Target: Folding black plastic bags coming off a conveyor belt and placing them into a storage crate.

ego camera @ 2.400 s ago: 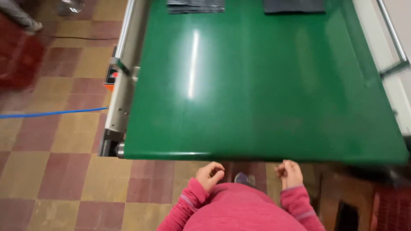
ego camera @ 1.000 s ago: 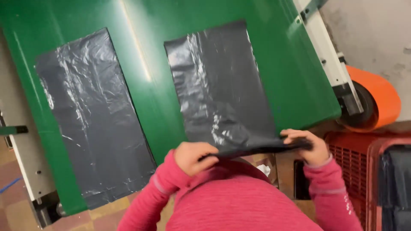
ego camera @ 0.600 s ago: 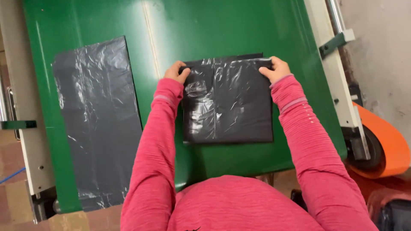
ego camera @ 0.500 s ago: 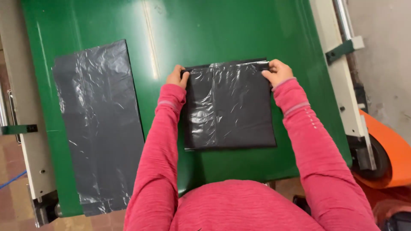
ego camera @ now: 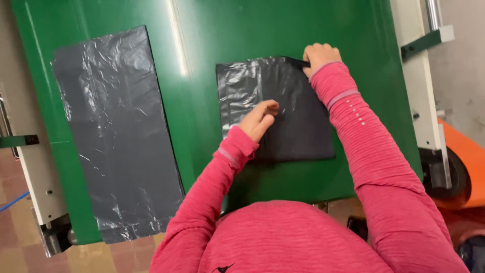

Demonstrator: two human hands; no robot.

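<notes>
1. Lying folded on the green belt (ego camera: 283, 30), the black bag (ego camera: 298, 126) sits near the belt's close edge, right of its middle.
2. The right hand (ego camera: 319, 55) is closed, pinching the bag's far right corner; thin film could slip out of that pinch or stretch if tugged.
3. The left hand (ego camera: 258, 119) rests flat and open on the bag's middle, holding nothing; if it lifts or slides, the fold may spring apart or crease crookedly.
4. A second black bag (ego camera: 116, 131) lies flat and unfolded well to the left, its near end hanging over the belt edge; it could slide off onto the tiled floor (ego camera: 15, 237).
</notes>
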